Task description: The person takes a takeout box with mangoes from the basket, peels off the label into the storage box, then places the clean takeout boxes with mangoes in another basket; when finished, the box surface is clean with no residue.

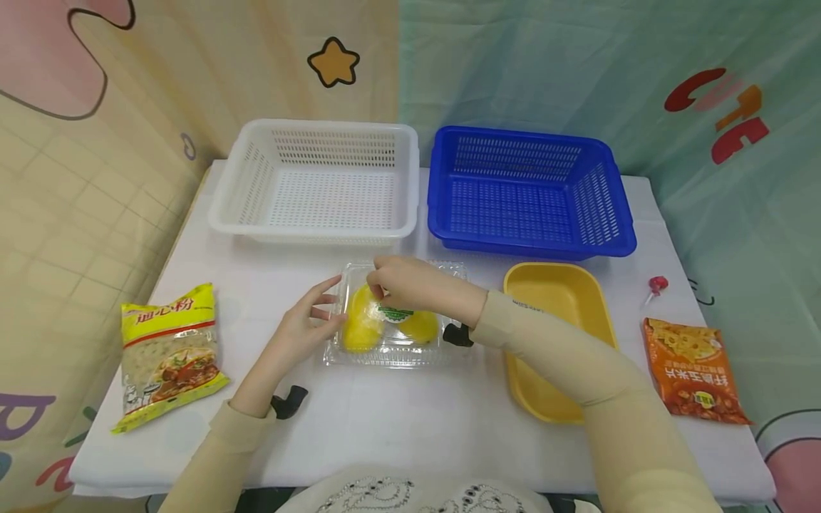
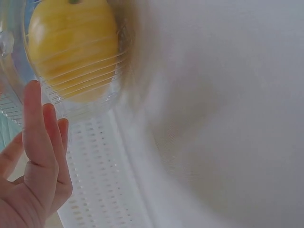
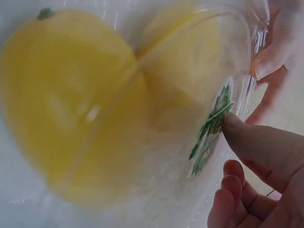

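In front of me a clear plastic clamshell box [image 1: 391, 354] lies on the table with two yellow, fruit-shaped pieces [image 3: 66, 95] inside, one showing a small green stem end. An oval white and green label [image 3: 211, 128] sits on its lid. My left hand [image 1: 304, 324] touches the box's left side, its fingers [image 2: 35, 118] fairly straight and its thumb near the front. Over the lid, my right hand [image 1: 413, 285] presses the label's edge with the tip of the thumb. The other fingers that show on this hand are curled.
A white basket [image 1: 314, 231] and a blue basket [image 1: 532, 246] stand at the back. The yellow tray [image 1: 535, 399] is partly under my right forearm. A noodle bag [image 1: 169, 356] lies at left; at right are a red lollipop [image 1: 657, 283] and an orange snack bag [image 1: 693, 370].
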`<state>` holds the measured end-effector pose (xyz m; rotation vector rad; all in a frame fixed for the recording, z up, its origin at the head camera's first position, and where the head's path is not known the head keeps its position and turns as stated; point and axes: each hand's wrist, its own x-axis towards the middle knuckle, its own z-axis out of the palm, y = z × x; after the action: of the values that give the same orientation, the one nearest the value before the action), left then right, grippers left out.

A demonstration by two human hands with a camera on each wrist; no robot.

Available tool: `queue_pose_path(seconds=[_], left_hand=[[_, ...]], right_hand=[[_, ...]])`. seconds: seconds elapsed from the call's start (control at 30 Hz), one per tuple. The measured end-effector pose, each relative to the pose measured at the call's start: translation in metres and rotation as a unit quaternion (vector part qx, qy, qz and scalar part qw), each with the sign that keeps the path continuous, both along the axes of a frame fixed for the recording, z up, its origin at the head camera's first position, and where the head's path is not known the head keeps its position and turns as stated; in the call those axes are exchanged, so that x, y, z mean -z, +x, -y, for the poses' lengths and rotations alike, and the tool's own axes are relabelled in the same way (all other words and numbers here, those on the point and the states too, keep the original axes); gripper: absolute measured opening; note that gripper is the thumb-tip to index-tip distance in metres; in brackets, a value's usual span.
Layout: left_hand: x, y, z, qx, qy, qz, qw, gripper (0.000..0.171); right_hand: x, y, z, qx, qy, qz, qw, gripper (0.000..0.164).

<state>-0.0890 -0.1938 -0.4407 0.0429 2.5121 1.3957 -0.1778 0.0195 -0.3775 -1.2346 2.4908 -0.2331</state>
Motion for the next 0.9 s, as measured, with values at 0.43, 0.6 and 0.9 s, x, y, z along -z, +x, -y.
queue_pose_path(seconds=[0.43, 0.6, 0.9], left_hand=[[-0.0020, -0.0001, -0.0011, -0.002, -0.001, 0.002, 1.0000, 0.069], [-0.0024, 0.0005, -0.0012, -0.006, -0.004, 0.002, 1.0000, 0.069], [-0.0013, 0.0013, -0.0013, 0.000, -0.003, -0.004, 1.0000, 0.069]], right_hand=[[0.0027, 0.0013, 0.0014, -0.010, -0.011, -0.007, 1.000, 0.004], [0.0041, 0.0016, 0.0028, -0.018, -0.011, -0.020, 1.000, 0.008], [0.0067, 0.0012, 0.0026, -0.033, -0.007, -0.029, 0.999, 0.009]])
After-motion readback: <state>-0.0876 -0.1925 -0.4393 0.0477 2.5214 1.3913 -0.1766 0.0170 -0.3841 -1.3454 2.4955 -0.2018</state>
